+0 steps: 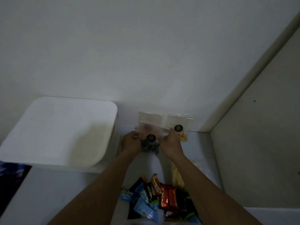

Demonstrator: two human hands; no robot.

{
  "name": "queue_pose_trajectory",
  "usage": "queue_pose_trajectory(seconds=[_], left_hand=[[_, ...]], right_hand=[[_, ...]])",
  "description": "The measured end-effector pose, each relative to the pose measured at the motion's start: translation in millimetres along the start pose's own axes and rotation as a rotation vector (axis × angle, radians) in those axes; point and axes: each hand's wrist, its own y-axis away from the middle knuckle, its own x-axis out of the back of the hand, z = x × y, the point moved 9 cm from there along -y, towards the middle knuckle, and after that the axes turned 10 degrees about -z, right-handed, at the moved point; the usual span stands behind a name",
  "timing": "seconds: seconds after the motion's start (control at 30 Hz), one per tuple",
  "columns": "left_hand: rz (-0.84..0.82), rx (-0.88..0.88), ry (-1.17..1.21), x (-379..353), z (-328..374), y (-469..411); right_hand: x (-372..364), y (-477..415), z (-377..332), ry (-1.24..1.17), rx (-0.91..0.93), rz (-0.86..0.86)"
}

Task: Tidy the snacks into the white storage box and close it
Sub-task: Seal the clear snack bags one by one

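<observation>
Head view: the light is dim and soft, so print on most wrappers is unreadable, and the lower edge of the picture cuts off the near part of the pile of snack packets (159,197) (blue, red and black wrappers heaped together between the forearms). Both hands are curled onto one clear bag (151,140): the left hand (130,143) pinches its left upper edge and the right hand (170,144) pinches its right upper edge, with the bag held just above the bench (48,192) near the wall (146,46). The bag carries a round black sticker and dark contents at its bottom; what they are cannot be made out. The hands and this bag cover the lower part of a second clear bag (150,117) leaning on the wall right behind. Just right of it stands a third clear bag (179,127) with the same black sticker and pale yellow pieces inside, partly hidden by the right hand. The white storage box (61,132) sits on the bench to the left, close beside the left hand but not touching it; its top reads as one smooth white surface, and whether that is a lid cannot be told. A yellowish packet (177,176) lies under the right forearm, mostly covered. A pale side panel (259,143) closes the bench on the right, and something dark blue (11,176) shows at the left edge.
</observation>
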Motion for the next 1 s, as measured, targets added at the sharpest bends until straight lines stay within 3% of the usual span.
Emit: queue_pose_trajectory(seconds=[0.17,0.43,0.53,0.63,0.7,0.8,1.0], left_hand=[[0.112,0.021,-0.067,4,8,-5],[0.097,0.084,-0.051,1,-11,-17],[0.186,0.096,-0.088,2,-17,-2],[0.234,-0.037,-0.25,-9,-2,16],[0.107,-0.191,-0.423,-41,18,19],[-0.265,-0.339,-0.654,-110,27,22],[-0.54,-0.238,-0.86,-181,4,35]], right_hand=[[-6,-16,7,-0.054,-0.076,0.003],[-5,-9,7,0.025,-0.051,-0.048],[6,6,12,0.017,-0.09,-0.04],[28,28,23,0.073,-0.134,-0.009],[43,45,34,0.151,-0.173,0.015],[56,73,56,0.321,-0.257,0.017],[67,108,110,0.406,-0.454,0.084]])
